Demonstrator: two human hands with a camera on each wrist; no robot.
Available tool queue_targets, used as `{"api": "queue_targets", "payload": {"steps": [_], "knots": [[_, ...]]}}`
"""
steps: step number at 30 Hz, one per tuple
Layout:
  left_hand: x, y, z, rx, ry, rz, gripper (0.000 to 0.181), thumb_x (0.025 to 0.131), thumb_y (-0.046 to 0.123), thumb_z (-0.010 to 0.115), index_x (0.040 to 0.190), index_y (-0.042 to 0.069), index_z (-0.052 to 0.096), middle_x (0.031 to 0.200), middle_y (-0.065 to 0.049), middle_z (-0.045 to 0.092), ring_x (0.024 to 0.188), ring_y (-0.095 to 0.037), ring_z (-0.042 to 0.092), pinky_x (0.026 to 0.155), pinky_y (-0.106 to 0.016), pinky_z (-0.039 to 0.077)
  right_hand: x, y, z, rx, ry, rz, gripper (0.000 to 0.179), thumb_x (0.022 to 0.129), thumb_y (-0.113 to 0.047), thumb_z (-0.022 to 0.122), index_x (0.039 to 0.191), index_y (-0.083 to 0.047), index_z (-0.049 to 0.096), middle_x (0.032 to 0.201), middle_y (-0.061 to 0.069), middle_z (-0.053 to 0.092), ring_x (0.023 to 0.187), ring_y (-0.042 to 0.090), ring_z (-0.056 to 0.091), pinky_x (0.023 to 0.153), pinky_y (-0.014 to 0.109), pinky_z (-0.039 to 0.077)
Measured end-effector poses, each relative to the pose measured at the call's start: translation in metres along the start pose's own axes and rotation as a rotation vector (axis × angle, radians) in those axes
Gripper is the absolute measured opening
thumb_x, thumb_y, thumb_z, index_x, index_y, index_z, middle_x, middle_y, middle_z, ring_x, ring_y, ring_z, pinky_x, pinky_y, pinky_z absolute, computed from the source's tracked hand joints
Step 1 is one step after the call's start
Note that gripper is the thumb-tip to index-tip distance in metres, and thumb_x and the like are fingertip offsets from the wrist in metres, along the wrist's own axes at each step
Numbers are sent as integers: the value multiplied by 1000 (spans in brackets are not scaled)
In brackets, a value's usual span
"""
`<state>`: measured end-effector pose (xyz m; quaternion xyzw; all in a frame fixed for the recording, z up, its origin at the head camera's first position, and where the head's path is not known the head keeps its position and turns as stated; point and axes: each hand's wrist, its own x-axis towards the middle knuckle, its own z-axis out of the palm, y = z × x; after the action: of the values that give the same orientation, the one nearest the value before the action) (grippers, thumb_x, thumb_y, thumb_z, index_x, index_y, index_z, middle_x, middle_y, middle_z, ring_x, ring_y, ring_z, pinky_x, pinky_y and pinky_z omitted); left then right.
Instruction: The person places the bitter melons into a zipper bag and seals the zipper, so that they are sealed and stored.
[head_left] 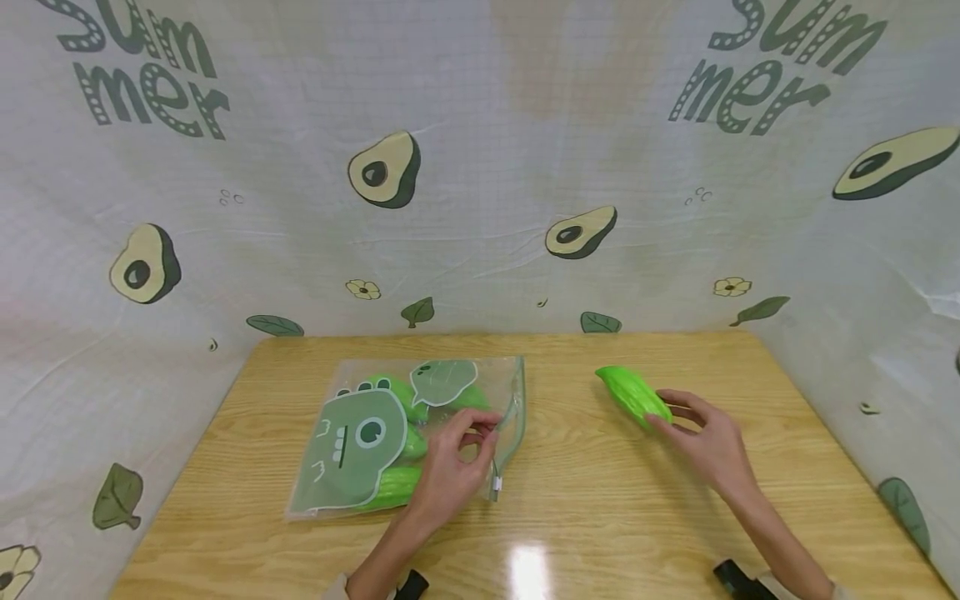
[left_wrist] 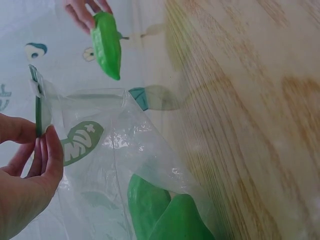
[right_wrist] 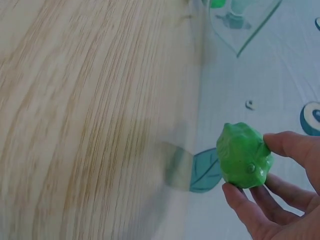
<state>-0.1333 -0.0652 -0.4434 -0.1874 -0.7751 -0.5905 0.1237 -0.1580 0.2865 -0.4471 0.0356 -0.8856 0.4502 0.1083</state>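
Observation:
A clear zip bag with a green monster print lies on the left half of the table, its opening toward the right. My left hand pinches the green-edged lip of that opening between thumb and fingers. Several green gourds show through the plastic, partly hidden by the print. To the right of the bag, my right hand holds a bright green, ridged bitter gourd by its blunt end, above the table. Its pointed tip faces away to the left. The right wrist view shows the gourd's blunt end between thumb and fingertips.
The wooden table ends at the back against a pale cloth printed with avocados and leaves. This cloth also rises along both sides. A white zip slider sits at the near end of the bag's opening.

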Motion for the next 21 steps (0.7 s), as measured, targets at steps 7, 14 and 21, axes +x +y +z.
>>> {"api": "queue_targets", "payload": {"steps": [7,14,21], "knots": [[0,0,0,-11,-2,-4,22,94,-8,67,112,5,70,107,-3,69,94,-17,67,84,-29,61,-1,-12,12,35,-38,-7,47,95,-23,77,134,-1,64,134,21,63,104,-19,51,83,6,51],[-1,-1,1,-7,3,-13,22,94,-8,67,111,6,70,106,-2,69,93,-16,66,83,-29,61,-1,-23,24,39,-74,-39,45,94,-20,78,133,-2,65,133,20,64,113,17,66,84,13,55],[-1,0,1,1,6,-15,22,94,-7,68,111,6,70,105,-1,68,93,-16,65,84,-28,61,0,-33,33,85,-117,-60,46,93,-17,79,134,-2,64,134,20,63,118,37,64,86,20,58]]}}
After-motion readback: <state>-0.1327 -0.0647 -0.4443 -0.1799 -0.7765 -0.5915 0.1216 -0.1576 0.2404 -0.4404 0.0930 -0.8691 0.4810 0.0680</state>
